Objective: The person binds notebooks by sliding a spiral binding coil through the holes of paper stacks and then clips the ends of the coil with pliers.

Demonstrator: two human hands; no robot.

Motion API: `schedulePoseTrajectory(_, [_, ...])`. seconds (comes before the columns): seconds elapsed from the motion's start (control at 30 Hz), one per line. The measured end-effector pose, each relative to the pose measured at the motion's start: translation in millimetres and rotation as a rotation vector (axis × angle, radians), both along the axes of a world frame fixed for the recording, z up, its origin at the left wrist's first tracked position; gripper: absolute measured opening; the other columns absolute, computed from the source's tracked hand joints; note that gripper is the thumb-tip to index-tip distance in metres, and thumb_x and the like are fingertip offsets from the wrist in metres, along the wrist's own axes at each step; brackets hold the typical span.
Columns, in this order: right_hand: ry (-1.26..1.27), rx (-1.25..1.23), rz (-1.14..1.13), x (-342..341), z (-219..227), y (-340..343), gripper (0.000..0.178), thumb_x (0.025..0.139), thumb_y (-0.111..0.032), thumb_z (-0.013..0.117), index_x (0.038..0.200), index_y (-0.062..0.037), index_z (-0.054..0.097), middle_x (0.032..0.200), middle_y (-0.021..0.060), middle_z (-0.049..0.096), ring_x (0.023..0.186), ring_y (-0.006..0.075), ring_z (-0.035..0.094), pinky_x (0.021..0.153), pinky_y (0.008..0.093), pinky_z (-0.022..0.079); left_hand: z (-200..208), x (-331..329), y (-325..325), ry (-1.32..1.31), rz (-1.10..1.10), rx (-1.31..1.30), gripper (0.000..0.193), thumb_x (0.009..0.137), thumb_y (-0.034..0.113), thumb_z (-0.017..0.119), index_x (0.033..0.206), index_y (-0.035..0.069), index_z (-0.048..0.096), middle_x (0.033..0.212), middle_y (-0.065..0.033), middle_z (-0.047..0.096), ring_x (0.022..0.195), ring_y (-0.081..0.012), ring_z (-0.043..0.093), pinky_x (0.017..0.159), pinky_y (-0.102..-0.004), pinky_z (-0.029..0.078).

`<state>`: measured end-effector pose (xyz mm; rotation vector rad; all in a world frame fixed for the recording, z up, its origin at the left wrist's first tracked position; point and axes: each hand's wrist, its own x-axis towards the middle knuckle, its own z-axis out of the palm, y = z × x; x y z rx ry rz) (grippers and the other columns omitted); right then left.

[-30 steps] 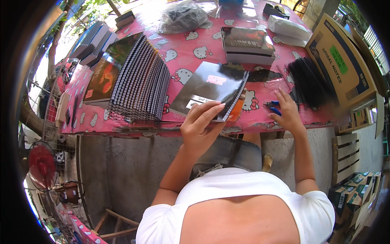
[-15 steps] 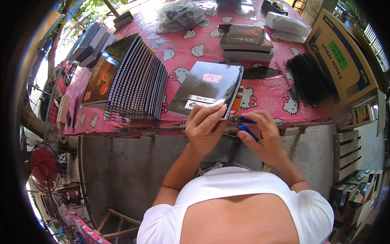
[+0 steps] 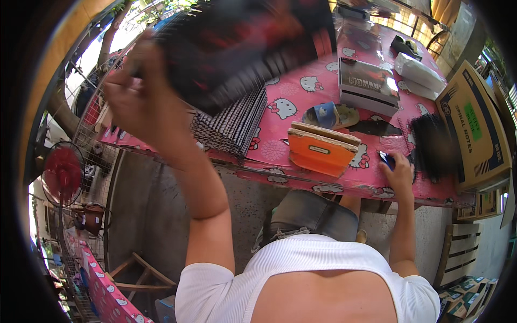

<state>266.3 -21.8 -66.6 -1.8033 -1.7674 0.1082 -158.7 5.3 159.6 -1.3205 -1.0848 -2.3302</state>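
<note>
My left hand (image 3: 142, 91), blurred by motion, is closed on the edge of a spiral notebook (image 3: 247, 48). The notebook has a dark cover with red patches. It is raised and tilted above a tall stack of spiral-bound notebooks (image 3: 229, 126) and hides part of it. Over at the table's right, my right hand (image 3: 400, 172) is closed around blue-handled pliers (image 3: 386, 159), low at the tabletop. Between the hands stands an orange block with wooden boards (image 3: 322, 153). Black plastic spirals (image 3: 431, 145) lie in a heap beside my right hand.
The table has a pink patterned cover (image 3: 274, 153). Further back are another notebook stack (image 3: 369, 89), a white wrapped packet (image 3: 420, 75) and a tape dispenser (image 3: 406, 47). A blue-and-yellowish object (image 3: 329, 116) lies behind the orange block. A cardboard box (image 3: 474, 126) stands at the right edge.
My left hand has lifted the notebook off the table's front and swung it up and left over the stack. My right hand moved right with the pliers. The orange block is uncovered.
</note>
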Motion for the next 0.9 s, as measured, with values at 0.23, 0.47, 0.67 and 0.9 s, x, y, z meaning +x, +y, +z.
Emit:
schedulePoseTrajectory(0.23, [0.145,0.246,0.144,-15.6,29.6,67.9,0.034,0.077,-0.026,0.075,0.1,-0.003,0.066,0.111,0.0183,0.064,0.103,0.0339,0.061,0.092,0.0402,0.045,-74.1,-193.5,35.1,-0.304,-0.111,-0.574,0.018,0.079,0.015,0.076,0.086,0.001,0.066,0.074,-0.0051,0.065,0.062,-0.0081,0.056,0.051,-0.0184,0.039])
schedulePoseTrajectory(0.47, [0.346,0.134,-0.224,64.1,24.4,237.9,0.052,0.074,-0.037,0.078,0.106,0.0025,0.065,0.105,0.0171,0.067,0.095,0.0262,0.064,0.084,0.0346,0.047,-87.6,-166.2,54.9,-0.38,-0.304,-0.361,0.01,0.084,0.005,0.066,0.091,-0.002,0.065,0.095,-0.01,0.066,0.073,-0.0135,0.061,0.07,-0.0256,0.05])
schedulePoseTrajectory(0.67, [0.661,-0.34,-0.325,47.3,11.1,255.6,0.054,0.073,-0.035,0.081,0.096,0.0111,0.064,0.089,0.0164,0.064,0.072,0.0192,0.061,0.051,0.0384,0.045,-92.2,-171.8,41.4,-0.376,-0.304,-0.349,0.024,0.084,-0.003,0.052,0.103,-0.005,0.067,0.099,-0.0135,0.066,0.086,-0.0179,0.063,0.08,-0.0267,0.051])
schedulePoseTrajectory(0.9, [0.235,-0.305,-0.298,59.8,32.9,258.4,0.033,0.075,-0.029,0.075,0.087,0.0004,0.064,0.079,0.0164,0.067,0.064,0.0247,0.068,0.051,0.0342,0.053,-84.4,-166.0,28.6,-0.029,0.056,-0.333,0.025,0.089,0.008,0.056,0.11,-0.005,0.061,0.107,-0.0126,0.064,0.096,-0.0174,0.06,0.087,-0.029,0.047])
